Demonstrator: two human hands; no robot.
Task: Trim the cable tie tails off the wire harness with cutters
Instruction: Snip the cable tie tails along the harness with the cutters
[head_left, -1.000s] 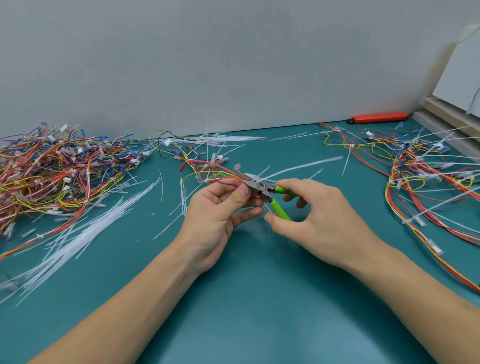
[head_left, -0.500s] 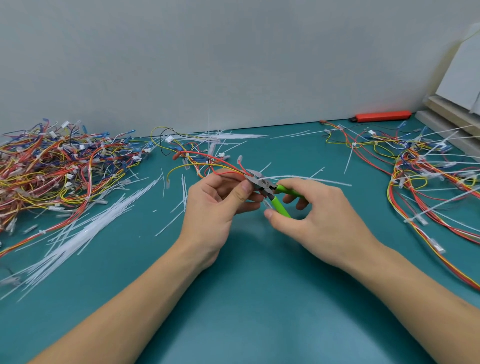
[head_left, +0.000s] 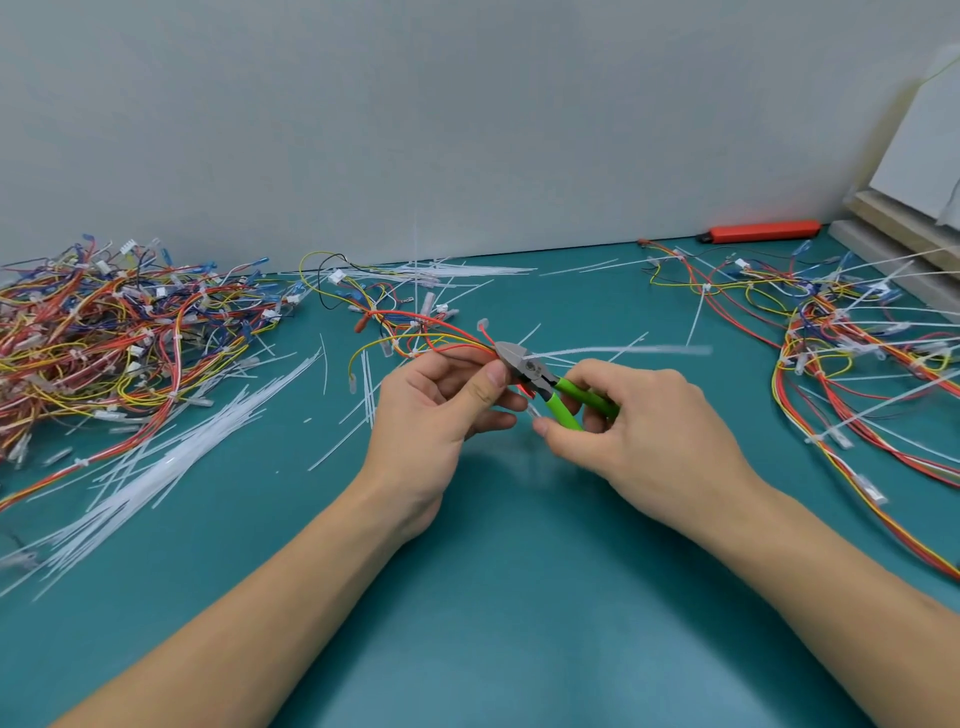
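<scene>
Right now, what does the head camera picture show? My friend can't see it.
Two hands trim a cable tie: the left hand holds a wire harness, the right hand squeezes green-handled cutters against a white tie tail. Wire piles surround them.

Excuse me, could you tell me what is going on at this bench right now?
A person is trimming cable ties off wire harnesses. The left hand pinches a harness of red and yellow wires, while the right hand grips green-handled cutters whose head sits at a long white tie tail sticking out to the right. A tangled harness pile lies far left, cut tails beside it, and more harnesses spread at right.
</scene>
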